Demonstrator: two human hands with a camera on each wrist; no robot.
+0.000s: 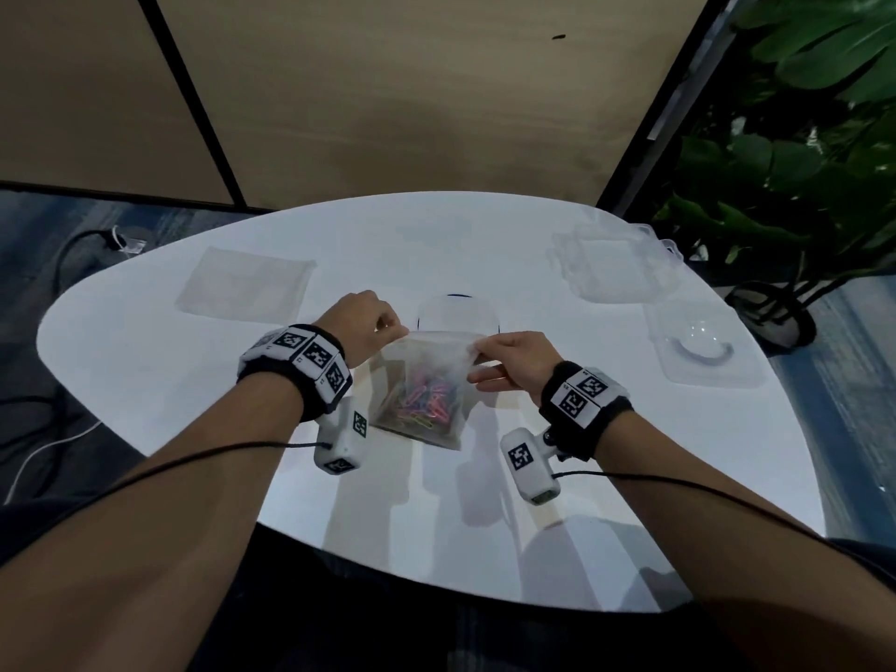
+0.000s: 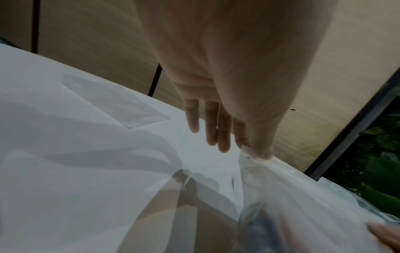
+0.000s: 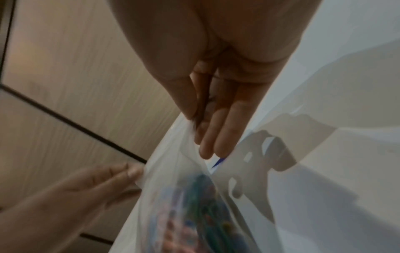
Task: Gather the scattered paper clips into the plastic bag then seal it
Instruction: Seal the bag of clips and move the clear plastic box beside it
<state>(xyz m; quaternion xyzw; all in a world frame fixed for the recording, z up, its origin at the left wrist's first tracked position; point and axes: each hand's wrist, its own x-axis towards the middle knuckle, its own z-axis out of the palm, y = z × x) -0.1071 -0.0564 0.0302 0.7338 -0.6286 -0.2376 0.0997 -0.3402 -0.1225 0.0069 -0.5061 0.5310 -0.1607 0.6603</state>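
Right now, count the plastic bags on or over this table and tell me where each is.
2. One plastic bag holding paper clips hangs mid-table, pinched by the left hand and right hand. One empty bag lies flat, far left.

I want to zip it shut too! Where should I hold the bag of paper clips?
Pinch the plastic bag by its top strip's two corners, one hand from each side. The paper clips weigh down the bottom, so it hangs straight.

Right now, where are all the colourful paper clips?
In the head view the paper clips lie bunched inside the plastic bag, mid-table, its top edge pinched between the left hand and right hand.
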